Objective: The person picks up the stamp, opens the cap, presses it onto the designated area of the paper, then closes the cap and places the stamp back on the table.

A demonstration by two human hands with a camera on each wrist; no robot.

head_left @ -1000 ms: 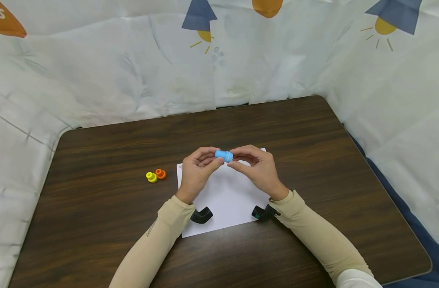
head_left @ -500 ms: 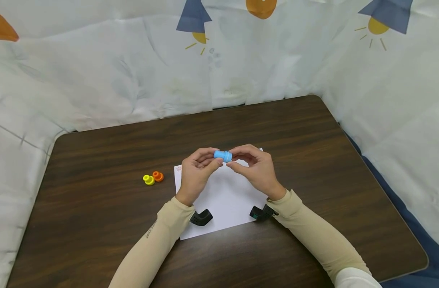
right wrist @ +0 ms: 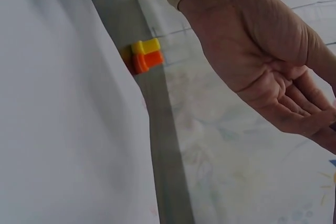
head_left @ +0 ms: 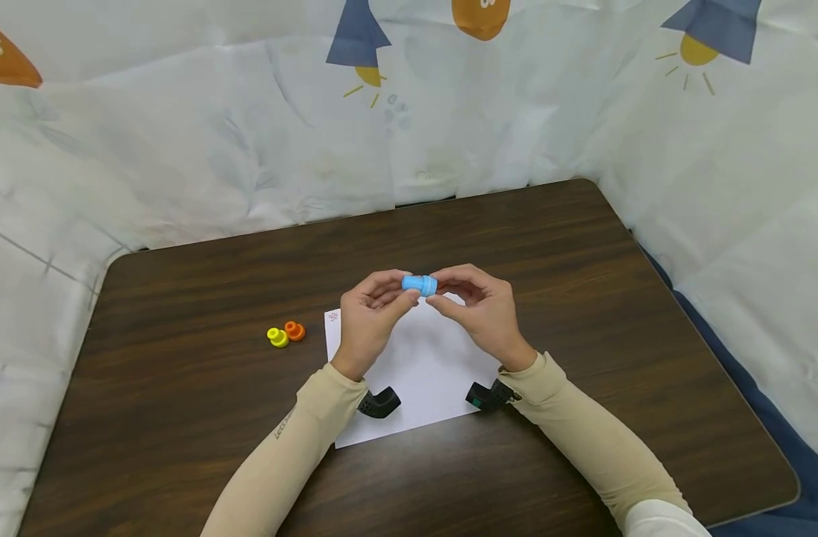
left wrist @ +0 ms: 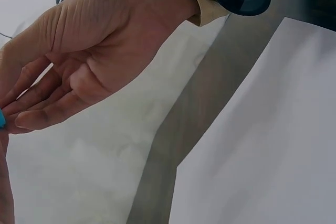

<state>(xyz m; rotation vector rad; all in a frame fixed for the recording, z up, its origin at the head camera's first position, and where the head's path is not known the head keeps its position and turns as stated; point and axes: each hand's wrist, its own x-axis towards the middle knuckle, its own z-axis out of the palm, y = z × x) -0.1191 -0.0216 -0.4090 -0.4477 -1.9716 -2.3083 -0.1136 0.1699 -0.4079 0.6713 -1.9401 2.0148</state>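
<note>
A small blue stamp [head_left: 419,285], knob-shaped with a wider ringed right end, is held sideways above the white paper [head_left: 425,373]. My left hand [head_left: 371,321] pinches its narrow left end between thumb and fingers. The wider right end is pinched by my right hand [head_left: 481,309]. At the left edge of the left wrist view, only a sliver of the blue stamp shows beside the fingers of the left hand [left wrist: 100,40]. The right wrist view catches the right hand [right wrist: 262,56], its fingertips cut off at the edge.
Left of the paper, a yellow stamp [head_left: 277,338] and an orange stamp [head_left: 294,331] stand side by side on the dark wooden table [head_left: 180,388]. Small red marks [head_left: 333,317] show at the paper's upper left corner. A printed white curtain [head_left: 214,134] hangs behind the table.
Both hands have risen very slightly with the blue stamp between them, keeping the same grip. The head view has shifted a little; the yellow and orange stamps stay put.
</note>
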